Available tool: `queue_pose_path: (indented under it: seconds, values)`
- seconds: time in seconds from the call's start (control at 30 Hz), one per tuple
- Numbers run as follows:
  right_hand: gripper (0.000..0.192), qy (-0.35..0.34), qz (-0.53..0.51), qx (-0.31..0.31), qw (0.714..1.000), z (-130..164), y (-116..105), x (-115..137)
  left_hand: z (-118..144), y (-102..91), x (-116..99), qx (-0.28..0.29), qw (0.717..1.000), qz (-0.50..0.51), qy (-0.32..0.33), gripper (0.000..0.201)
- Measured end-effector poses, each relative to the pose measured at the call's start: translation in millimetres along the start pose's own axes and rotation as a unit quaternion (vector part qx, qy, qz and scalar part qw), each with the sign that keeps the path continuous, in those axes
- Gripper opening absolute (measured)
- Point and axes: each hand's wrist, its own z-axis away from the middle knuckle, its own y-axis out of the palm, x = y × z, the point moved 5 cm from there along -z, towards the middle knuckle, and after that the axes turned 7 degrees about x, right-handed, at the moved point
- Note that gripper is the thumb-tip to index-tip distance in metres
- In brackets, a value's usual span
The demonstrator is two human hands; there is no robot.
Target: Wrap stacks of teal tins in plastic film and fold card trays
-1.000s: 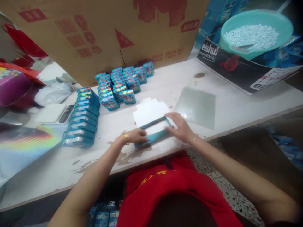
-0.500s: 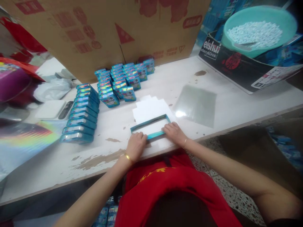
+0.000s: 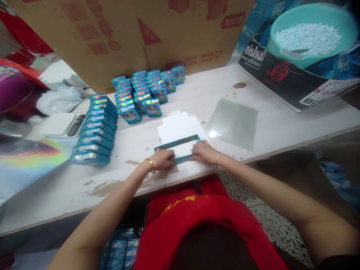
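Observation:
A shallow blue rectangular frame, like an open cardboard tray (image 3: 180, 141), lies on the table near its front edge, over white paper sheets (image 3: 180, 125). My left hand (image 3: 164, 159) grips its left end, with the fingers curled over the near left corner. At the opposite end, my right hand (image 3: 203, 152) is closed on the near right corner. White shows inside the frame; whether that is its floor or the paper beneath, I cannot tell. A stack of clear plastic sheets (image 3: 233, 123) lies to the right of my right hand.
Several small blue candy boxes (image 3: 129, 113) stand in rows at the back, beside a row of blue packs (image 3: 94, 138). Behind them rises a large cardboard carton (image 3: 120, 56). A white scale (image 3: 57, 124) sits left. A turquoise bowl (image 3: 313, 11) of white pieces rests on a black box (image 3: 284, 78).
My left hand has turned and moved up around the frame's left end, its fingers now curling inward. My right hand has shifted slightly, fingers more bent. The frame stays almost in place.

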Motion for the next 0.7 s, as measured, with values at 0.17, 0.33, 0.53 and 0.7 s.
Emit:
queue_pose_path:
  seconds: [0.17,0.33,0.53,0.7]
  values:
    - [0.028,-0.006,0.0,0.048,0.999,-8,-4,2,-6,-0.1,3,0.034,0.999,-0.003,-0.014,0.014]
    - [0.026,-0.013,0.025,0.011,1.0,-2,-13,7,11,2.3,-5,-0.015,0.998,-0.047,-0.033,0.009]
    - [0.065,0.169,-0.149,-0.343,0.912,27,-10,1,11,14.4,-33,-0.203,0.97,-0.039,-0.132,0.019]
    - [0.077,0.276,-0.306,-0.261,0.873,17,36,8,-4,3.8,-54,-0.268,0.963,0.017,-0.015,0.029]
